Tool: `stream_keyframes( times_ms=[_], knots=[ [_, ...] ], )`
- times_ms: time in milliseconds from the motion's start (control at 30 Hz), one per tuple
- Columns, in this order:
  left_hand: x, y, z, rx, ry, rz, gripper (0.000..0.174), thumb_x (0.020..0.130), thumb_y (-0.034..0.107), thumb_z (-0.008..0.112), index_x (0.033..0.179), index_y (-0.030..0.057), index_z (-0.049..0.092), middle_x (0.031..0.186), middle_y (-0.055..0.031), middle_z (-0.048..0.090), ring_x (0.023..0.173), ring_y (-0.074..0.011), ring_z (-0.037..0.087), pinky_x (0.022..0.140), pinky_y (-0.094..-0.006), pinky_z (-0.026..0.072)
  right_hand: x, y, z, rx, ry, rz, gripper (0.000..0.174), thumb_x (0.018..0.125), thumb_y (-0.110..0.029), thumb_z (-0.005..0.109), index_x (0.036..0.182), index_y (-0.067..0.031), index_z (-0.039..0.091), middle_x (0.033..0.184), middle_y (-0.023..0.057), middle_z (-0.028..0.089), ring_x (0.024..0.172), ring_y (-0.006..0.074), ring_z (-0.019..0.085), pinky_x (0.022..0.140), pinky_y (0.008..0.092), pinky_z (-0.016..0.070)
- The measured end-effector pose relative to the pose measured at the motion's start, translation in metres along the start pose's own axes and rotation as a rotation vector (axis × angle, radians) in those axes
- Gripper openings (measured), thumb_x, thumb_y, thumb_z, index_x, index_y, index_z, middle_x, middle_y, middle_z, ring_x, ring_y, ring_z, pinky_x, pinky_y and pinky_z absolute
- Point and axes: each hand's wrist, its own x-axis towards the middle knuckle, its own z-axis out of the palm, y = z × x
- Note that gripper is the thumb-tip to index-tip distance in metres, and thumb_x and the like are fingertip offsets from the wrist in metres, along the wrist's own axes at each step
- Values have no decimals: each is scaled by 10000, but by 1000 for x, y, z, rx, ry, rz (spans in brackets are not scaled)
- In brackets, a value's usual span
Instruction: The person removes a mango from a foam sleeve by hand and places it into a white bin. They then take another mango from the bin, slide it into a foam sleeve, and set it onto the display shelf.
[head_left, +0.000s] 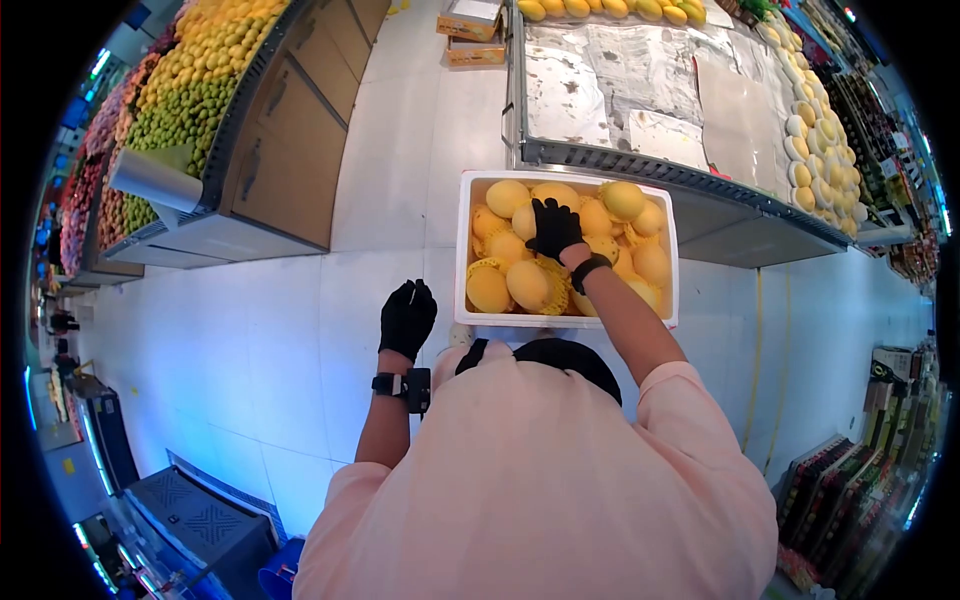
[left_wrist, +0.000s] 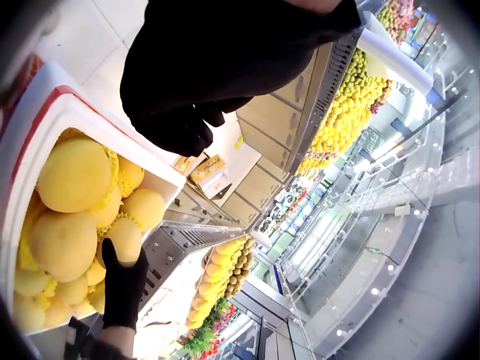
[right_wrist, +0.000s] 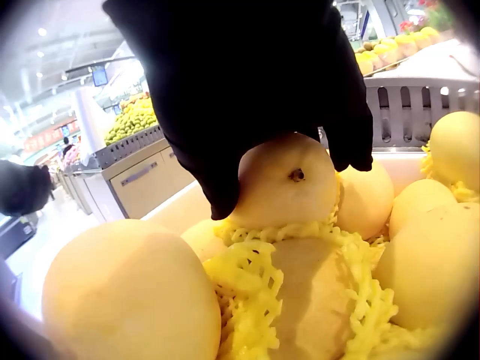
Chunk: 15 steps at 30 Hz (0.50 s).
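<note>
My right hand (head_left: 555, 228), in a black glove, grips a yellow melon (right_wrist: 281, 187) at the back of a white foam box (head_left: 465, 235). In the right wrist view, thumb and fingers come down over both sides of that melon, its stem scar facing the camera. More yellow melons (head_left: 489, 290) fill the box, some in yellow foam netting (right_wrist: 247, 292). My left hand (head_left: 407, 318), also black-gloved, hangs left of the box with loosely bent fingers and nothing in it. The left wrist view shows this hand (left_wrist: 217, 67) above the box's side.
A display stand (head_left: 660, 90) rises beyond the box, with paper sheets on top and yellow fruit (head_left: 815, 150) along its right side. Another stand (head_left: 285, 150) of yellow and green fruit is at the left. Cartons (head_left: 475, 50) lie on the floor ahead; a dark crate (head_left: 205, 520) is behind left.
</note>
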Motion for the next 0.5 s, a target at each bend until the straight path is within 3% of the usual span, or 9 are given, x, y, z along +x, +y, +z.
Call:
stream_keyframes(
  times_ms=[333, 433, 500],
  knots=[
    [11, -3, 3, -15, -34, 16, 181, 880, 137, 581, 823, -20, 651, 756, -201, 653, 741, -370, 625, 666, -431, 516, 18, 19, 26, 275, 20, 24, 886, 560, -388, 836, 1306, -64, 482, 1182, 212, 554, 1047, 397, 579, 886, 456, 500],
    [16, 11, -7, -132, -62, -67, 189, 885, 141, 576, 813, -20, 645, 748, -202, 649, 724, -366, 621, 660, -424, 514, 10, 29, 26, 492, 112, 70, 782, 608, -381, 838, 1241, -37, 534, 1130, 219, 607, 1048, 357, 604, 891, 426, 507],
    [22, 20, -12, -159, -85, -84, 197, 891, 144, 572, 809, -21, 643, 732, -202, 641, 705, -362, 616, 653, -418, 511, 7, 49, 37, 725, 183, -48, 701, 652, -354, 831, 1206, -22, 557, 1096, 209, 631, 1031, 333, 619, 889, 392, 510]
  ],
)
